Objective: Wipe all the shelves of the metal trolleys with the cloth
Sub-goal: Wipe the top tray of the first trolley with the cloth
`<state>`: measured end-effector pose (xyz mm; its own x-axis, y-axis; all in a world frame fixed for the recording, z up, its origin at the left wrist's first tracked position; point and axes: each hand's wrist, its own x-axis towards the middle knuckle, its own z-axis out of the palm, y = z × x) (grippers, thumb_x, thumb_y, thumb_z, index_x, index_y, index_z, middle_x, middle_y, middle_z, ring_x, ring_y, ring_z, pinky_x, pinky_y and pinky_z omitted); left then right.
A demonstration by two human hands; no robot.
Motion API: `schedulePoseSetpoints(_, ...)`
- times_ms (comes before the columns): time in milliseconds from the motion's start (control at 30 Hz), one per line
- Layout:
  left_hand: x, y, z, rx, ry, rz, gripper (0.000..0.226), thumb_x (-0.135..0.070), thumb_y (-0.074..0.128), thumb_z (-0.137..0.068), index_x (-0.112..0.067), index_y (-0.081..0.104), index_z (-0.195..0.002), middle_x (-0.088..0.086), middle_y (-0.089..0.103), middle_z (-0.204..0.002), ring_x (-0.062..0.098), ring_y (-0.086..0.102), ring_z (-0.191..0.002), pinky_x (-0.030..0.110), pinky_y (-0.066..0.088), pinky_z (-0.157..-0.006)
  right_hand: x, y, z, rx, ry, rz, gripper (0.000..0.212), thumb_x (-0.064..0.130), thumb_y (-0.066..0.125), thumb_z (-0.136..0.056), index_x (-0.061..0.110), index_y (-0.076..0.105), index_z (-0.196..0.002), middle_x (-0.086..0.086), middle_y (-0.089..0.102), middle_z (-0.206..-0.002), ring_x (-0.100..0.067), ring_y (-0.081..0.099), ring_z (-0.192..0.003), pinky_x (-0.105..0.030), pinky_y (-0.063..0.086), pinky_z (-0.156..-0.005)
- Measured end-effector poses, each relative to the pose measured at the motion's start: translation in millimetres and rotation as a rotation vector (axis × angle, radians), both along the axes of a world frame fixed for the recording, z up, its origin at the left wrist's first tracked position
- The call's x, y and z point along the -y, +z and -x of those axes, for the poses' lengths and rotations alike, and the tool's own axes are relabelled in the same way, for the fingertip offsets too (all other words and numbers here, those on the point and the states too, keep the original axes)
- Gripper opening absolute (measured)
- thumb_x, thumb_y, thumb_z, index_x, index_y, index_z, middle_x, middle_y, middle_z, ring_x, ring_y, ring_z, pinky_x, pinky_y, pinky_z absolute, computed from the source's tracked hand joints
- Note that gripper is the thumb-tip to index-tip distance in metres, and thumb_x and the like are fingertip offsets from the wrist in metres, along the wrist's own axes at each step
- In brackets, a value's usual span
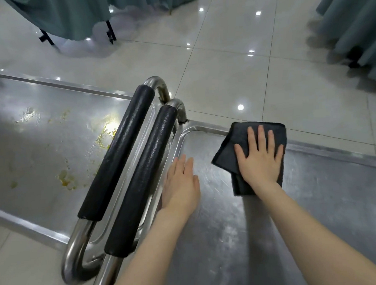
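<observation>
Glossy floor tiles (pixel 222 61) beyond: I am pressing my right hand (pixel 260 158), fingers spread flat, on the cloth (pixel 230 149) at the trolley shelf (pixel 314 201) far rim (left hand (pixel 180 183) open, empty), overlapping strokes advisable.

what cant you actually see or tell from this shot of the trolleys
Head view, the only one:
- Lower shelves of both trolleys: hidden under the top shelves.
- Right trolley's near and right ends: cut off by the frame edges.
- Left trolley's far left end: cut off by the left edge.
- Shelf under the cloth: covered by it and the right hand.
- Left hand: blurred, contact with the shelf unclear.
</observation>
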<state>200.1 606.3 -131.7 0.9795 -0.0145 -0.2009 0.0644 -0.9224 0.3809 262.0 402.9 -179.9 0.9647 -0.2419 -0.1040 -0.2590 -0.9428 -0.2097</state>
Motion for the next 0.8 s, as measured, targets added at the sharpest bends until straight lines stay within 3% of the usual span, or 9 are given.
schedulePoseSetpoints(100, -4.9, -4.2, 6.7, -0.006, -0.004, 0.0, 0.048, -0.024, 0.037, -0.101, -0.015, 0.031, -0.148, 0.003, 0.017, -0.16, 0.018, 0.011, -0.147, 0.032, 0.011, -0.12, -14.9, 2.6, -8.6, -0.014, 0.027, 0.002, 0.066, 0.061, 0.017, -0.097, 0.033, 0.003, -0.156, 0.005, -0.006, -0.164, -0.022, -0.012, -0.149, -0.056, -0.006, -0.118)
schedulePoseSetpoints(300, -11.5, 0.0, 28.0, 0.076, 0.173, 0.087, 0.048, -0.021, 0.047, -0.098, -0.013, 0.038, -0.144, 0.0, 0.028, -0.155, 0.013, 0.025, -0.141, 0.026, 0.021, -0.115, -97.5, 2.3, -31.9, 0.025, 0.488, 0.05, 0.063, 0.059, 0.019, -0.097, 0.035, 0.013, -0.155, 0.005, 0.002, -0.164, -0.023, -0.007, -0.15, -0.056, -0.009, -0.117)
schedulePoseSetpoints(467, 1.6, 5.5, 22.1, 0.116, 0.097, 0.045, 0.049, -0.018, 0.052, -0.095, -0.012, 0.042, -0.143, 0.005, 0.03, -0.154, 0.019, 0.026, -0.142, 0.032, 0.026, -0.114, -81.1, 3.0, -31.0, 0.027, 0.533, 0.017, 0.063, 0.061, 0.022, -0.098, 0.034, 0.019, -0.154, 0.006, 0.007, -0.164, -0.02, -0.004, -0.15, -0.049, -0.012, -0.118)
schedulePoseSetpoints(567, 23.5, 6.5, 6.9, 0.123, 0.006, 0.026, 0.052, -0.018, 0.055, -0.093, -0.011, 0.042, -0.143, 0.008, 0.034, -0.152, 0.023, 0.031, -0.14, 0.04, 0.031, -0.114, -37.0, 5.4, -16.0, 0.033, 0.445, 0.018, 0.062, 0.06, 0.027, -0.097, 0.035, 0.022, -0.154, 0.007, 0.008, -0.164, -0.018, -0.001, -0.15, -0.047, -0.009, -0.119)
schedulePoseSetpoints(800, 76.2, -6.5, -24.4, 0.058, -0.2, 0.033, 0.054, -0.027, 0.043, -0.099, -0.014, 0.029, -0.149, 0.005, 0.022, -0.158, 0.021, 0.019, -0.145, 0.036, 0.018, -0.119, 110.7, 3.8, 57.1, -0.03, 0.043, 0.062, 0.062, 0.063, 0.017, -0.097, 0.039, 0.013, -0.154, 0.01, 0.0, -0.164, -0.015, -0.006, -0.15, -0.049, 0.001, -0.121)
